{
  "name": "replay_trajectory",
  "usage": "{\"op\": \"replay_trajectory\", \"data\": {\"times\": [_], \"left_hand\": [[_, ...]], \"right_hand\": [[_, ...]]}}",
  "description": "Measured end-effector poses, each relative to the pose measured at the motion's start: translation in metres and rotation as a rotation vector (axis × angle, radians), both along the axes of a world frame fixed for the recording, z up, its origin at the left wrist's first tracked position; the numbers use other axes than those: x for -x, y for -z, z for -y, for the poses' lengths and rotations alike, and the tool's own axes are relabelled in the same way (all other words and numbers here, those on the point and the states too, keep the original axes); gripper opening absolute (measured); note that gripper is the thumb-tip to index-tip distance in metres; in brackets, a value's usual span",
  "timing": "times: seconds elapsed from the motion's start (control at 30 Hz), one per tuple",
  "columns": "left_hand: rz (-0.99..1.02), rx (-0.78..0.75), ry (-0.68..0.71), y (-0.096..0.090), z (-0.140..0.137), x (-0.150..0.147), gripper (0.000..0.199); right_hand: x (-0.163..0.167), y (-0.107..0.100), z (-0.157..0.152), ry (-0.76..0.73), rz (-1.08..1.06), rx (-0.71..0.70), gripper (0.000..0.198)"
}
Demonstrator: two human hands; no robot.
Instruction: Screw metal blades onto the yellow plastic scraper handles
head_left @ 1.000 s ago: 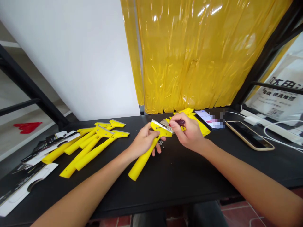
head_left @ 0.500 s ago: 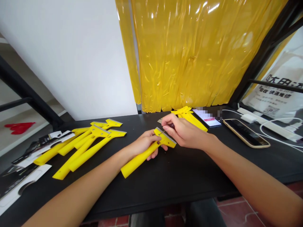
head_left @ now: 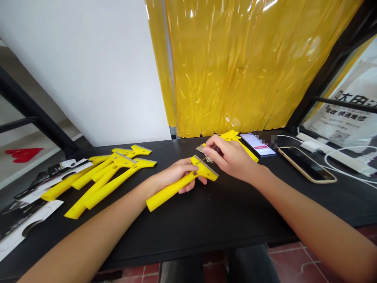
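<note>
My left hand (head_left: pixel 178 173) is closed around a yellow scraper (head_left: pixel 171 190) near its head. The scraper lies slanted, its handle toward me and its metal-edged head pointing up to the right. Over that head, my right hand (head_left: pixel 231 157) pinches a screwdriver (head_left: pixel 202 160), whose thin shaft meets the scraper head by a fastener hole. My fingers cover most of the screwdriver's handle. Just behind my right hand lie small flat greyish pieces (head_left: pixel 200 148), partly hidden.
Several yellow scrapers (head_left: pixel 118 181) are heaped at left, beside black-and-white card packaging (head_left: pixel 29 226). More yellow parts (head_left: pixel 249 152) lie behind my right hand. To the right are a lit phone (head_left: pixel 260 146), a cased phone (head_left: pixel 306 164) and a power strip with white cables (head_left: pixel 347 157).
Both hands and the scraper have shifted slightly up in view, and the scraper handle slightly left. More of the greyish pieces shows. The screwdriver stays at the scraper head.
</note>
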State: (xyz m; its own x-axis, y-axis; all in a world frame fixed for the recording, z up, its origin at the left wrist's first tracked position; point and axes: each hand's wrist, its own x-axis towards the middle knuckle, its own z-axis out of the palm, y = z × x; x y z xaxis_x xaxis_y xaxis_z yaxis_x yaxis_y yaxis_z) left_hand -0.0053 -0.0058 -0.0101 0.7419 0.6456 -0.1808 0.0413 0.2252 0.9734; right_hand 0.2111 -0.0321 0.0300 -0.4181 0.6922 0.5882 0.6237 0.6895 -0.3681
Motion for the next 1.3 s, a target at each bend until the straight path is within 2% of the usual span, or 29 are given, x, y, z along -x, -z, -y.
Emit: {"op": "replay_trajectory", "data": {"times": [0.13, 0.27, 0.37, 0.43, 0.57, 0.67, 0.83, 1.0, 1.1, 1.23, 1.3], "left_hand": [[0.049, -0.007, -0.108, 0.006, 0.004, -0.006, 0.029], [0.076, -0.031, -0.23, 0.006, 0.01, -0.011, 0.027], [0.062, -0.032, -0.268, 0.004, 0.013, -0.014, 0.025], [0.056, -0.044, -0.277, 0.003, 0.015, -0.015, 0.024], [0.046, -0.072, -0.303, 0.006, 0.017, -0.017, 0.027], [0.033, -0.083, -0.299, 0.008, 0.018, -0.019, 0.029], [0.016, -0.104, -0.278, 0.008, 0.019, -0.019, 0.029], [0.001, -0.128, -0.278, 0.007, 0.02, -0.018, 0.028], [-0.001, -0.117, -0.279, 0.007, 0.02, -0.018, 0.027], [-0.002, -0.117, -0.27, 0.008, 0.02, -0.019, 0.028], [-0.008, -0.124, -0.278, 0.008, 0.021, -0.019, 0.029]], "right_hand": [[0.002, 0.003, -0.005, -0.021, -0.163, 0.052, 0.011], [0.001, 0.005, -0.004, -0.081, -0.14, 0.03, 0.027], [0.0, 0.008, -0.003, -0.119, -0.103, -0.021, 0.037], [0.001, 0.01, -0.003, -0.095, -0.097, -0.063, 0.036], [0.003, 0.01, -0.004, 0.003, -0.157, -0.066, 0.011], [0.003, 0.009, -0.004, 0.003, -0.196, -0.028, 0.013], [0.004, 0.01, -0.003, -0.021, -0.163, -0.077, 0.029], [0.005, 0.011, -0.004, 0.037, -0.15, -0.122, 0.01], [0.005, 0.01, -0.003, 0.034, -0.144, -0.131, 0.012], [0.005, 0.009, -0.001, -0.037, -0.116, -0.149, 0.025], [0.005, 0.008, 0.0, -0.032, -0.106, -0.175, 0.017]]}}
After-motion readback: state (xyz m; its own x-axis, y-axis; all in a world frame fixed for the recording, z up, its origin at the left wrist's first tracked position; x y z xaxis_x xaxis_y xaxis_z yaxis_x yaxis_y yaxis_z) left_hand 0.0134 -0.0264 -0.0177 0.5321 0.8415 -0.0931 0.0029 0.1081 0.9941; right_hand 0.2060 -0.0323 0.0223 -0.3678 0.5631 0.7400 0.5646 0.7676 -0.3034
